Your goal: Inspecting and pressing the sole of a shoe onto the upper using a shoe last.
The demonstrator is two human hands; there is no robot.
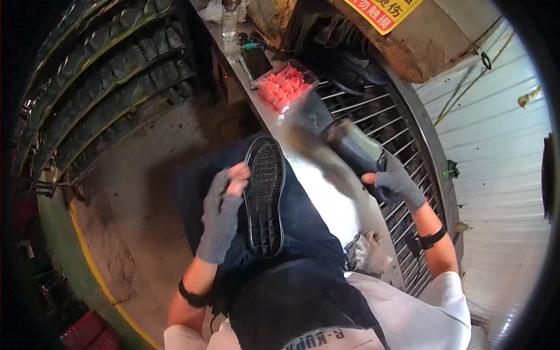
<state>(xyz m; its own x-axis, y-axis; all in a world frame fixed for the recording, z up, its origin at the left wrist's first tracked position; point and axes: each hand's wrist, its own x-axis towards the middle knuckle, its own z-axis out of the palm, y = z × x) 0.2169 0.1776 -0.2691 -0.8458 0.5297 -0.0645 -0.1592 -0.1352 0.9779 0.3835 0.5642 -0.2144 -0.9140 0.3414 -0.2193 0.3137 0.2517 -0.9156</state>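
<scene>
the left hand (224, 207), in a grey fingerless glove, pressed flat and open-fingered against the edge of a black shoe sole (264, 195) lying tread-up on the person's lap, seemingly to steady it. the right hand (392, 178), gloved alike, was closed around a second dark shoe (350, 147), blurred, lifted above the metal desk (326, 198) beside a wire rack (373, 116). a box of pink pieces (284, 86) sat farther along the desk.

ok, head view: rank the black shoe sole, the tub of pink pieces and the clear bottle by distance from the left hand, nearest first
1. Black shoe sole: on the lap, touching the left hand on its right side.
2. Tub of pink pieces: on the metal bench, up and to the right.
3. Clear bottle: at the bench's far end, near the top edge.
</scene>
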